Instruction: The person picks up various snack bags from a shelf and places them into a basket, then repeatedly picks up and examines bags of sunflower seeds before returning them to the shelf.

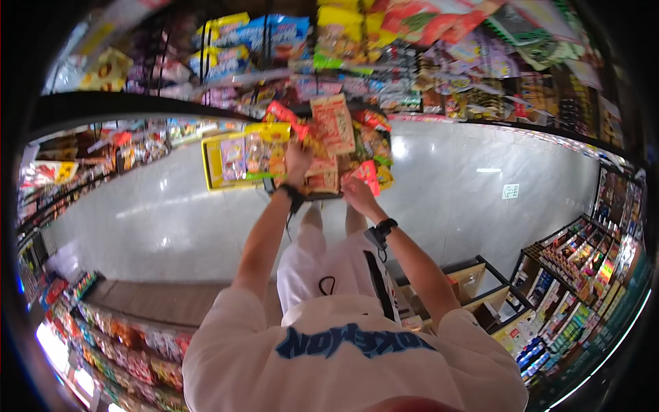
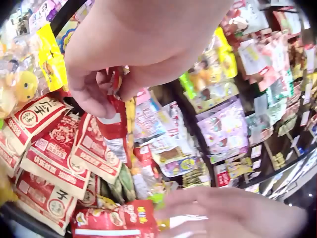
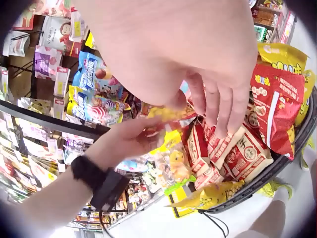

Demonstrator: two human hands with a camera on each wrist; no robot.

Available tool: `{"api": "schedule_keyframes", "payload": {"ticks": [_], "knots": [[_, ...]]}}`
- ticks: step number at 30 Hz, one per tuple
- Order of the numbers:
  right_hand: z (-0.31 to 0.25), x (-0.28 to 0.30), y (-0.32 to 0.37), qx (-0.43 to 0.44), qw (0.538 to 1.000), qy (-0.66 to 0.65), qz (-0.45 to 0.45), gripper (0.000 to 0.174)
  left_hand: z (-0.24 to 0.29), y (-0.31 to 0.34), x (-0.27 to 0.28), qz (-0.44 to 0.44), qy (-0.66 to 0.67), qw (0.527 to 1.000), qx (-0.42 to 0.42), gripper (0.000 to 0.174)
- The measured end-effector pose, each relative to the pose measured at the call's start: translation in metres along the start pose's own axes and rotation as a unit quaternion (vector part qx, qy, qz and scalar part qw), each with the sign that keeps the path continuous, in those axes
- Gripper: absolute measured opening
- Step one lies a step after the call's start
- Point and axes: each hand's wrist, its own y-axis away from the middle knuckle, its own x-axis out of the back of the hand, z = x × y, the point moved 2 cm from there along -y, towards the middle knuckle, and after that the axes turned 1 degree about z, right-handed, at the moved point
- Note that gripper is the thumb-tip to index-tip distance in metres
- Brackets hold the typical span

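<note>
My left hand [image 1: 297, 165] pinches a red packet [image 2: 115, 121] by its upper end, as the left wrist view shows; in the right wrist view, a wrist camera [image 3: 109, 188] is strapped behind that hand. Below it, red-and-cream snack bags [image 2: 58, 158] stand packed together in a black basket [image 3: 267, 179]. Over the basket's right side is my right hand [image 1: 358, 193], its fingers [image 3: 212, 101] loosely bent above the bags. Beside that hand lies a red bag [image 3: 278, 106] with yellow lettering. One long red-and-cream bag [image 1: 333, 123] rises at the basket's back.
Left of the basket stands a yellow crate [image 1: 211, 165] with packets in it. Hanging snack bags [image 1: 281, 36] fill the shelves in front. Grey floor [image 1: 467, 185] stretches to the right, with more shelving [image 1: 570, 281] beyond and behind.
</note>
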Motion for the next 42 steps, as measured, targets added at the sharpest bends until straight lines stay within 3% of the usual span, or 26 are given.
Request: {"api": "schedule_keyframes", "payload": {"ticks": [2, 3, 5, 6, 7, 8, 10, 11, 13, 15, 16, 18, 19, 20, 22, 23, 26, 28, 31, 34, 38, 42], "knots": [[0.000, 0.017, 0.003, 0.045, 0.996, -0.065, 0.035, 0.020, 0.001, 0.046, 0.003, -0.068, 0.148, 0.987, -0.004, 0.026], [-0.048, 0.025, 0.002, 0.055, 0.991, -0.111, 0.044, 0.025, 0.053, 0.040, 0.099, -0.074, 0.121, 0.990, 0.003, 0.022], [-0.112, 0.055, 0.011, 0.085, 0.971, -0.217, 0.057, 0.036, 0.078, 0.084, 0.093, -0.084, 0.122, 0.977, -0.155, 0.020], [-0.129, 0.082, 0.033, 0.069, 0.951, -0.299, 0.040, 0.037, 0.087, 0.110, 0.082, -0.119, 0.168, 0.971, -0.120, 0.015], [-0.153, 0.104, 0.046, 0.066, 0.920, -0.386, 0.009, 0.038, 0.128, 0.126, 0.112, -0.144, 0.069, 0.962, -0.220, 0.029], [-0.180, 0.127, 0.058, 0.067, 0.881, -0.468, -0.028, 0.039, 0.139, 0.132, 0.105, -0.171, 0.191, 0.940, -0.224, 0.024], [-0.238, 0.167, 0.098, 0.134, 0.870, -0.474, -0.018, 0.041, 0.233, 0.153, 0.158, -0.199, 0.181, 0.944, -0.191, 0.030], [-0.256, 0.183, 0.113, 0.161, 0.863, -0.478, -0.014, 0.042, 0.240, 0.148, 0.153, -0.203, 0.238, 0.932, -0.185, 0.033], [-0.281, 0.217, 0.128, 0.204, 0.881, -0.426, 0.016, 0.034, 0.295, 0.146, 0.171, -0.167, 0.153, 0.927, -0.298, 0.037], [-0.303, 0.254, 0.143, 0.284, 0.900, -0.326, 0.061, 0.031, 0.356, 0.145, 0.183, -0.137, 0.161, 0.889, -0.406, 0.038], [-0.325, 0.273, 0.162, 0.349, 0.891, -0.255, 0.136, 0.025, 0.386, 0.146, 0.188, -0.123, 0.163, 0.866, -0.456, 0.039], [-0.358, 0.323, 0.204, 0.397, 0.877, -0.099, 0.250, 0.023, 0.442, 0.149, 0.192, -0.197, 0.192, 0.868, -0.412, 0.043], [-0.374, 0.343, 0.224, 0.420, 0.865, -0.171, 0.214, 0.023, 0.473, 0.150, 0.199, -0.226, 0.115, 0.873, -0.416, 0.050], [-0.395, 0.361, 0.252, 0.448, 0.835, -0.176, 0.268, 0.022, 0.507, 0.160, 0.213, -0.208, 0.101, 0.853, -0.468, 0.058], [-0.420, 0.413, 0.272, 0.472, 0.812, -0.116, 0.325, 0.021, 0.568, 0.165, 0.226, -0.244, 0.208, 0.818, -0.477, 0.062], [-0.443, 0.428, 0.296, 0.481, 0.803, -0.113, 0.334, 0.022, 0.601, 0.167, 0.240, -0.262, 0.226, 0.829, -0.440, 0.059], [-0.492, 0.468, 0.311, 0.546, 0.765, -0.162, 0.298, 0.023, 0.682, 0.147, 0.257, -0.188, 0.310, 0.798, -0.481, 0.049], [-0.513, 0.487, 0.302, 0.556, 0.757, -0.162, 0.303, 0.023, 0.724, 0.123, 0.259, -0.184, 0.335, 0.809, -0.446, 0.047], [-0.540, 0.504, 0.272, 0.562, 0.743, -0.155, 0.327, 0.024, 0.766, 0.106, 0.256, -0.109, 0.414, 0.805, -0.409, 0.044], [-0.567, 0.497, 0.248, 0.598, 0.726, -0.154, 0.303, 0.024, 0.778, 0.082, 0.268, -0.071, 0.357, 0.838, -0.408, 0.034], [-0.586, 0.486, 0.250, 0.633, 0.696, -0.170, 0.293, 0.024, 0.789, 0.100, 0.289, -0.056, 0.451, 0.743, -0.492, 0.020], [-0.589, 0.487, 0.248, 0.659, 0.684, -0.162, 0.268, 0.024, 0.786, 0.110, 0.303, -0.048, 0.405, 0.742, -0.533, 0.019]]}}
